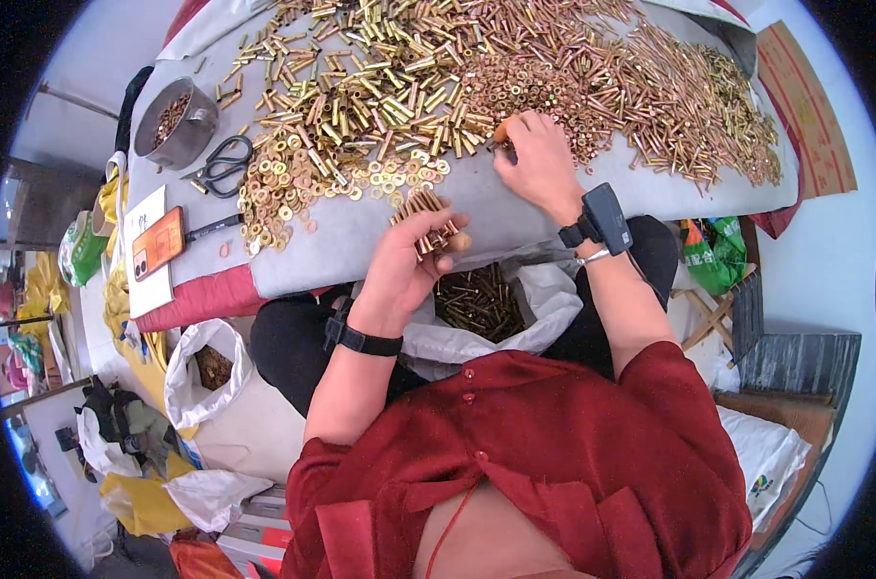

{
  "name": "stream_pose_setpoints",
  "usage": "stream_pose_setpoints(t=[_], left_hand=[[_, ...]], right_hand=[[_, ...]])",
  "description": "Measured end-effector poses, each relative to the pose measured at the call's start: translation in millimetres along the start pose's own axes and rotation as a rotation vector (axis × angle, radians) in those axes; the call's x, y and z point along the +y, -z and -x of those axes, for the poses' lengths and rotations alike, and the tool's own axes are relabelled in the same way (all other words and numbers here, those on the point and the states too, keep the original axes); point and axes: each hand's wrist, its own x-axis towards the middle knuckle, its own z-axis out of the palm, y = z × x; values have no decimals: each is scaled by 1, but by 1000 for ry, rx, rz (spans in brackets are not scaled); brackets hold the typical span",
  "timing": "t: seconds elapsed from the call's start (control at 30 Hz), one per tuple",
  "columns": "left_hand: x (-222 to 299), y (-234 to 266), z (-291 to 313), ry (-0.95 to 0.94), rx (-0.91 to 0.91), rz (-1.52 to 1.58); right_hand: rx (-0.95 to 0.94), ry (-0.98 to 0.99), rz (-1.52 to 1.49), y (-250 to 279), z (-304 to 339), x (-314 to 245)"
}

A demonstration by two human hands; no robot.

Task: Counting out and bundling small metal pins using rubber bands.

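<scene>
My left hand (405, 253) is closed around a bunch of brass-coloured bolts (420, 209), held over the table's front edge. My right hand (539, 162) rests at the near edge of the heap, fingers curled and pinched together beside the small nuts (525, 85); whatever is between the fingertips is hidden. Metal sleeves (361, 96) lie heaped beyond my hands, with flat washers (283, 183) to the left. Long thin bolts (679, 106) spread across the right side. Below my hands, a white sack (549, 314) in my lap holds many darker bolts (478, 301).
On the table's left are a metal bowl (175, 124) of small parts, black-handled scissors (227, 166) and an orange phone (159, 243). A second white sack (189, 372) stands on the floor at left. A folding wooden stool (718, 323) stands at right.
</scene>
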Motion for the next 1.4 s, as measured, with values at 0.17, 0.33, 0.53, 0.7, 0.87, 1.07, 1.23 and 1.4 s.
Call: stream_pose_setpoints(t=[0.17, 0.33, 0.53, 0.7, 0.87, 1.07, 1.23, 1.4], left_hand=[[2, -4, 3, -42, -8, -47], [6, -11, 9, -187, 52, -317], [8, -12, 7, -81, 46, -256], [3, -4, 4, -13, -56, -320], [3, -6, 10, -2, -58, -551], [2, -9, 11, 94, -133, -608], [-3, -7, 9, 164, -203, -486], [-7, -8, 9, 64, -154, -400]], right_hand=[[-17, 53, -45, -6, 5, 1], [55, 129, -7, 3, 6, 1], [61, 196, -431, 26, 13, -34], [16, 267, -450, 33, 22, -41], [-39, 390, -351, 45, 27, -32], [-154, 410, -317, 63, 52, -35], [-143, 224, -560, 61, 72, -50], [-222, -239, -1015, 50, 64, -51]])
